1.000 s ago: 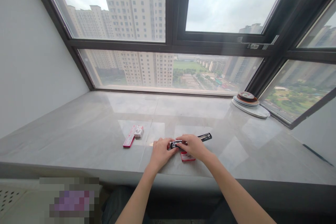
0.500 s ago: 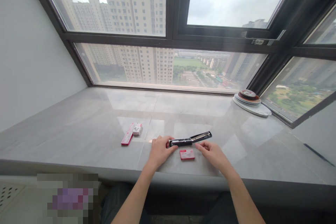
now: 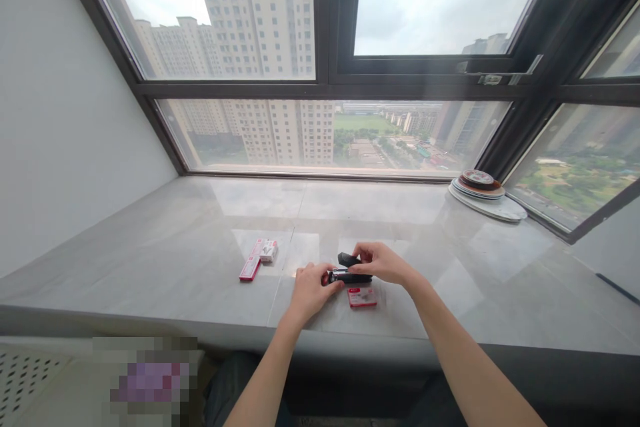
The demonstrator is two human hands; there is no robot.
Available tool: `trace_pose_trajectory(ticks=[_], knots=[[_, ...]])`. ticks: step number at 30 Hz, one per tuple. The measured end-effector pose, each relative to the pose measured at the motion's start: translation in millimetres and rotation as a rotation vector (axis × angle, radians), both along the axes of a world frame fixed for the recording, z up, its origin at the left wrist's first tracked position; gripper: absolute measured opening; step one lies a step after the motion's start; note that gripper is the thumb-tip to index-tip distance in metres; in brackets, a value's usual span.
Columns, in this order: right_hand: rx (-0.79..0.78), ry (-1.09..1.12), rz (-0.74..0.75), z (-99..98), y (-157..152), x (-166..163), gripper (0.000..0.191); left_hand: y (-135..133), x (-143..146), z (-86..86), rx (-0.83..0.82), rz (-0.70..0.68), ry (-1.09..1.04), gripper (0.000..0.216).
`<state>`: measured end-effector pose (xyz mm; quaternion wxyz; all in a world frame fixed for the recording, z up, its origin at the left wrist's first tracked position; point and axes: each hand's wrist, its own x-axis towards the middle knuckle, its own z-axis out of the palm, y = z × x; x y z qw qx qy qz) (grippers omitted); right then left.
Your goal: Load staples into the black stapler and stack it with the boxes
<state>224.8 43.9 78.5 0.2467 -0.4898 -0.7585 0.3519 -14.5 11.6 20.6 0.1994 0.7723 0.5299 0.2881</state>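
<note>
A black stapler (image 3: 357, 277) lies on the grey stone sill, its long side running left to right. My left hand (image 3: 311, 293) grips the stapler's left end between thumb and fingers. The upper arm of the stapler is pinched in my right hand (image 3: 379, 263), raised at an angle over the base with its tip pointing left. Silver metal shows in the gap between the two halves. Just in front of the stapler, close below both hands, a small red and white box (image 3: 362, 297) rests flat.
To the left lie a long pink and white box (image 3: 251, 268) and a small white box (image 3: 269, 251) touching it. A stack of plates (image 3: 487, 203) stands by the window corner at the right. The sill's front edge (image 3: 350, 340) runs near my forearms.
My right hand has swung the stapler's upper arm from lying back on the right over to the left, above the base. The left hand keeps its hold. The view has shifted slightly.
</note>
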Motion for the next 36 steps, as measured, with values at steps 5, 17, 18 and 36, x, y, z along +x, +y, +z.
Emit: trace_pose_trajectory(ticks=[5, 17, 18, 36], knots=[[0.093, -0.149, 0.010, -7.8, -10.2, -11.2, 0.025, -1.4, -1.5, 1.1, 0.013, 0.020, 0.010, 0.022], [-0.107, 0.021, -0.290, -35.7, -8.7, 37.1, 0.052, -34.8, 37.9, 36.1, 0.125, -0.572, 0.143, 0.070], [-0.136, 0.080, -0.313, -40.3, -14.6, 39.8, 0.055, -31.0, 32.1, 35.3, 0.100, -0.537, 0.155, 0.073], [-0.163, 0.460, -0.530, -75.8, -73.5, -22.8, 0.070, -18.9, 0.8, 14.7, 0.008, -0.170, -0.133, 0.076]])
